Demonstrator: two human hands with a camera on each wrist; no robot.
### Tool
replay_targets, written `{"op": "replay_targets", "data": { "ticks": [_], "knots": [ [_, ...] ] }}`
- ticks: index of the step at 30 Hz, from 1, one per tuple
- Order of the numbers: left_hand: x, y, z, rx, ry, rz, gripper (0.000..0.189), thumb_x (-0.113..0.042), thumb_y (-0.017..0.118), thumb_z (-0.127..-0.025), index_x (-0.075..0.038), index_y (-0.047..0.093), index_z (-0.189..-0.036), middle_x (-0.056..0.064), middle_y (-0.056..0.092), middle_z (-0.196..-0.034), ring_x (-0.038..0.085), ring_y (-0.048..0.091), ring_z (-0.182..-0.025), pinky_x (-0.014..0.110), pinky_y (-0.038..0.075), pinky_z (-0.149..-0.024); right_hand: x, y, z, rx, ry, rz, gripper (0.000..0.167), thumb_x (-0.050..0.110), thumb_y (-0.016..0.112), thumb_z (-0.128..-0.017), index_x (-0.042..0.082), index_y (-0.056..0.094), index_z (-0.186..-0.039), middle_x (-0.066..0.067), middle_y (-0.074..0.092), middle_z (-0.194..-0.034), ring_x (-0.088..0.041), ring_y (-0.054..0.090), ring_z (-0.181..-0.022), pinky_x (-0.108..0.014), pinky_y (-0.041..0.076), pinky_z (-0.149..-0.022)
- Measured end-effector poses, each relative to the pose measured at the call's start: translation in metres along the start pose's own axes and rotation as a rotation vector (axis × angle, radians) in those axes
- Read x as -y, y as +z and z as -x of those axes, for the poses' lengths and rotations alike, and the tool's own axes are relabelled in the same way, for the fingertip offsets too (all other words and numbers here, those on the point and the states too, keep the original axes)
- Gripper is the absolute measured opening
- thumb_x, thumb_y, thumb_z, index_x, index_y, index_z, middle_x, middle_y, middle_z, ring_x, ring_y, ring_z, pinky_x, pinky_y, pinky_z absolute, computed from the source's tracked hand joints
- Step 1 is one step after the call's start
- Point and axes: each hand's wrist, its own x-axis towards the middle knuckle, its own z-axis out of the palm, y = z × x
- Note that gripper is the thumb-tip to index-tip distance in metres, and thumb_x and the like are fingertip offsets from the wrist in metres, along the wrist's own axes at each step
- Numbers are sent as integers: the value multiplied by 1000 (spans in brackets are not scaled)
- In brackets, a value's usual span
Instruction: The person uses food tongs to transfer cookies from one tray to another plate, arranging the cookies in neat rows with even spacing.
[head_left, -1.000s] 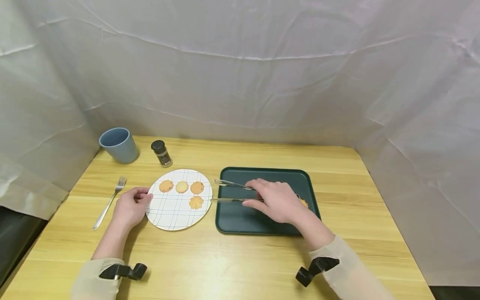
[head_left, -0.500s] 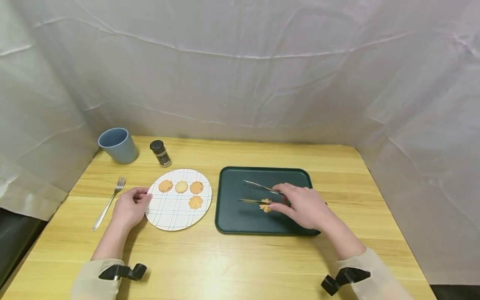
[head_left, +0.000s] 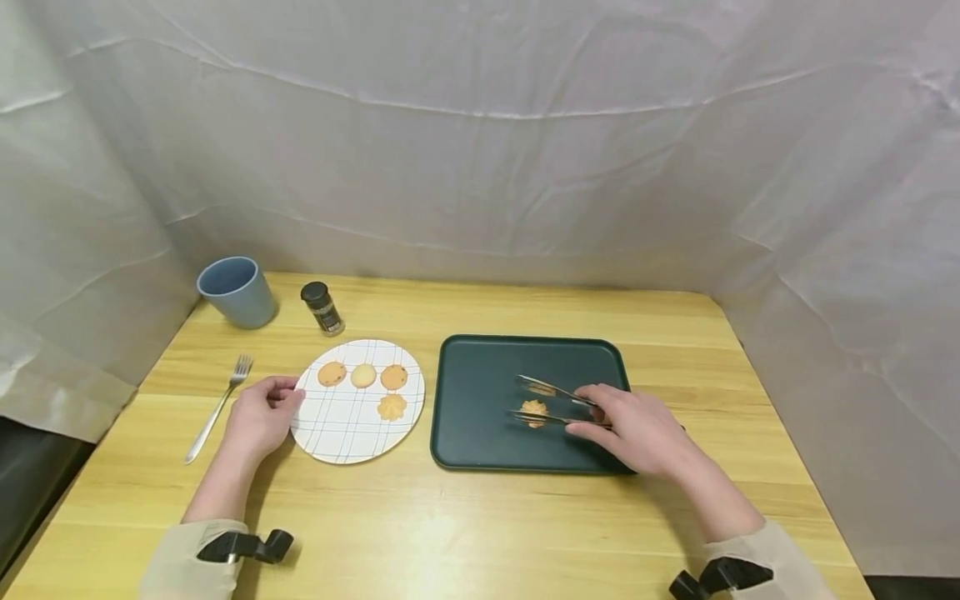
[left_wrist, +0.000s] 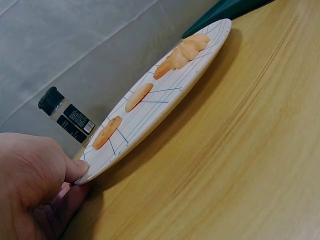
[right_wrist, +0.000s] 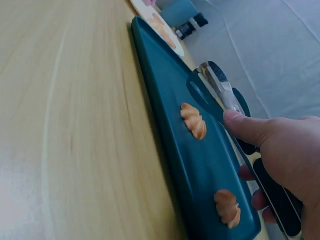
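Tongs shifted rightward, plate unmoved

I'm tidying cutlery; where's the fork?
At left in the head view, the fork lies on the table, left of the left hand, in front of the mug.

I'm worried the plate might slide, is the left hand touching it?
Touching: the left wrist view shows the left hand gripping the plate, thumb over its rim.
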Motion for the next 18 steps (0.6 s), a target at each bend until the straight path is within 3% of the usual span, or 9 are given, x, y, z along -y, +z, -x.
{"op": "replay_targets", "data": {
  "ticks": [7, 12, 18],
  "knots": [
    [-1, -1, 0, 4, 0, -1, 39, -25, 58, -109, 3, 63, -135, 20, 64, -117, 33, 59, -104, 40, 45, -85, -8, 6, 8, 35, 35, 11, 53, 59, 67, -100, 15, 70, -130, 15, 50, -78, -4, 43, -60, -28, 33, -54],
    [-1, -1, 0, -3, 2, -3, 39, -25, 59, -108, 3, 64, -136, 19, 64, -117, 32, 59, -104, 40, 45, -84, -11, 8, 12, 44, 58, 3, 55, 60, 67, -99, 15, 69, -132, 15, 54, -81, -5, 49, -66, -30, 39, -58],
    [1, 0, -1, -9, 22, 0, 39, -25, 60, -108, 3, 64, -135, 19, 65, -116, 32, 60, -102, 40, 45, -83, -15, 10, 18, 38, 87, 2, 56, 60, 63, -101, 15, 68, -134, 3, 72, -113, -17, 68, -93, -47, 55, -78]
  ]
}}
